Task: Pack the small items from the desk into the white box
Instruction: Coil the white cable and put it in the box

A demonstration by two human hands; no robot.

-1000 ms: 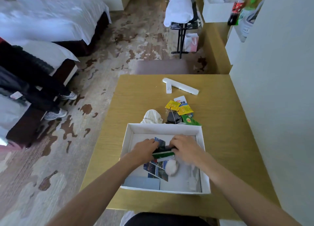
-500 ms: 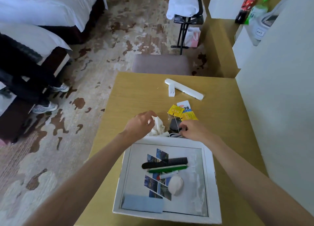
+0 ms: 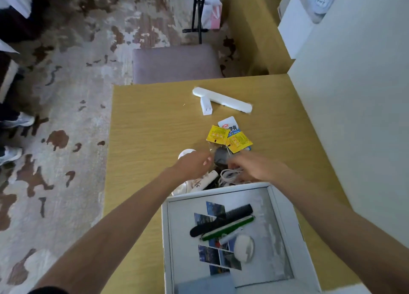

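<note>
The white box [image 3: 165, 227] sits at the near edge of the desk [image 3: 150, 125]. It holds a black comb [image 3: 221, 219], a green toothbrush [image 3: 228, 227], a white oval piece [image 3: 243, 247] and photo cards [image 3: 210, 255]. Just beyond the box, my right hand [image 3: 250, 166] curls its fingers into a coiled white cable [image 3: 230, 176]. My left hand [image 3: 192, 165] hovers over a white tube [image 3: 204, 180], fingertips bunched beside a dark grey item in clear wrap [image 3: 220, 155]; blur hides any grip. Two yellow packets [image 3: 218, 134] and a blue-white packet [image 3: 230, 125] lie farther back.
A long white bar [image 3: 221, 100] and a white plug [image 3: 206, 106] lie at the desk's far side. A white round thing [image 3: 184, 153] peeks out behind my left hand. A grey stool [image 3: 174, 63] stands beyond the desk, a white wall [image 3: 354, 94] on the right.
Both hands left the box, where they set down the comb and toothbrush, and reached to the pile behind it. The camera tilted down and closer. My right hand shifted onto the cable.
</note>
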